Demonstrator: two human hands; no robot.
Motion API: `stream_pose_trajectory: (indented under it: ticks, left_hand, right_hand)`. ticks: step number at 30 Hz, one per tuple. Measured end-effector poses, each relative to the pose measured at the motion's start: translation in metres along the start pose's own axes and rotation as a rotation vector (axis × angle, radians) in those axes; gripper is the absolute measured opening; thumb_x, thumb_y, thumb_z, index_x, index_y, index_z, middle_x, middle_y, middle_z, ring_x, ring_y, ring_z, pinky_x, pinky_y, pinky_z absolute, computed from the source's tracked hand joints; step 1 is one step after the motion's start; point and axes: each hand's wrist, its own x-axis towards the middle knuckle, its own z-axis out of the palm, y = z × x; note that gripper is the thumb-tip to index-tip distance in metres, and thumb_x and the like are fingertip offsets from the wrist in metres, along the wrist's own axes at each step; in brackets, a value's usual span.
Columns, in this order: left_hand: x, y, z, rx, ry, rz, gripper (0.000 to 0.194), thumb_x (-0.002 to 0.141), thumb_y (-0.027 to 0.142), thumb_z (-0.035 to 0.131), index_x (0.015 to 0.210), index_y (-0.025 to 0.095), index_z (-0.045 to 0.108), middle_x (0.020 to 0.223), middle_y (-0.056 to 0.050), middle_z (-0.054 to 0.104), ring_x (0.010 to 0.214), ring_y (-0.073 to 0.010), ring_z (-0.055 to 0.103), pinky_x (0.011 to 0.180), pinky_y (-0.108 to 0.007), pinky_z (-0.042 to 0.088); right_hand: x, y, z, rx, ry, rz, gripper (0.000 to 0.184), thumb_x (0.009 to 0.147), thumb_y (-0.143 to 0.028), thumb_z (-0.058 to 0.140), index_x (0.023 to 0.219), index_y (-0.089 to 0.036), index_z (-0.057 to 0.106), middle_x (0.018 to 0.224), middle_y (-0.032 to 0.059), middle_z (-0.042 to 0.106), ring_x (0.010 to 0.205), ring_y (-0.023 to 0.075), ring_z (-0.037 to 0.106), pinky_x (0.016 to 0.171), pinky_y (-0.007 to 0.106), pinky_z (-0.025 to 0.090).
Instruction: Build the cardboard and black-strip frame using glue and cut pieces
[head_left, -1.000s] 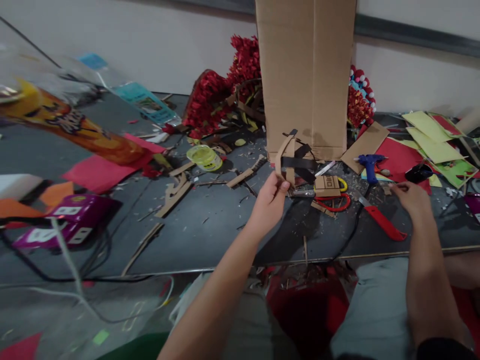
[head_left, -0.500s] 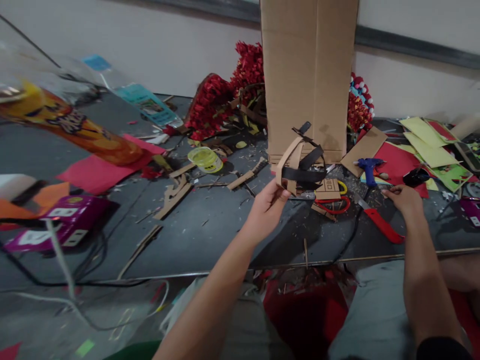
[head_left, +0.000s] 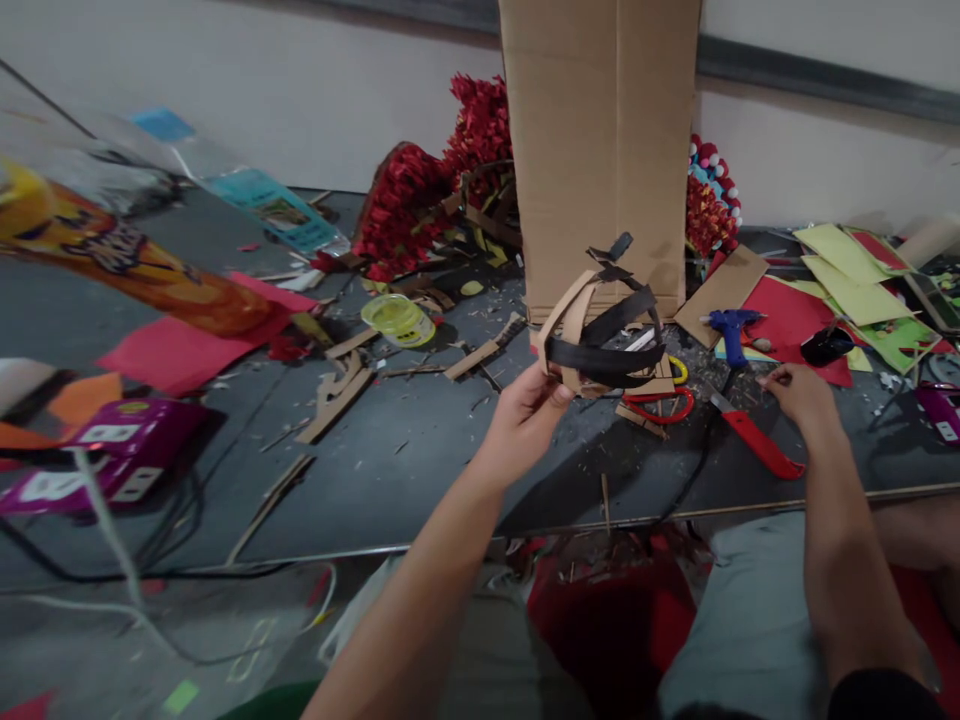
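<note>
Over the grey table (head_left: 420, 480), your left hand (head_left: 525, 420) pinches a cardboard frame (head_left: 576, 320), newly turned just beyond that grip so its black bands (head_left: 607, 361) lie open to view, and whether your right hand (head_left: 804, 394), near the glue gun (head_left: 733, 335), grasps anything is unclear.
</note>
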Motion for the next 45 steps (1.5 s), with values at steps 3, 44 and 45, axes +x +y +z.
stream_pose_trajectory:
  ticks: [3, 44, 45]
  left_hand:
    - [0.000, 0.004, 0.003, -0.146, 0.007, -0.020, 0.031, 0.065, 0.046, 0.078, 0.070, 0.019, 0.063, 0.068, 0.001, 0.061, 0.064, -0.0105, 0.054, 0.064, -0.021, 0.047]
    - [-0.009, 0.019, 0.003, -0.394, -0.239, -0.284, 0.016, 0.068, 0.028, 0.079, 0.077, 0.021, 0.068, 0.073, 0.001, 0.066, 0.067, -0.0122, 0.061, 0.069, -0.027, 0.051]
    - [-0.009, 0.020, 0.004, -0.399, -0.243, -0.288, 0.016, 0.067, 0.027, 0.079, 0.076, 0.021, 0.068, 0.072, 0.001, 0.066, 0.066, -0.0119, 0.060, 0.069, -0.027, 0.051]
  right_hand:
    - [-0.001, 0.001, 0.001, -0.017, 0.057, -0.062, 0.017, 0.079, -0.034, 0.056, 0.076, -0.019, 0.064, 0.090, 0.0097, 0.069, 0.086, 0.0243, 0.062, 0.070, 0.032, 0.040]
    - [-0.143, -0.111, -0.024, 1.234, 0.182, -0.565, 0.014, 0.073, -0.013, 0.074, 0.082, -0.023, 0.071, 0.069, -0.0027, 0.073, 0.059, 0.0100, 0.069, 0.057, 0.017, 0.058]
    - [-0.143, -0.112, -0.025, 1.251, 0.174, -0.559, 0.013, 0.072, -0.013, 0.074, 0.081, -0.022, 0.071, 0.069, -0.0026, 0.073, 0.059, 0.0103, 0.069, 0.057, 0.017, 0.058]
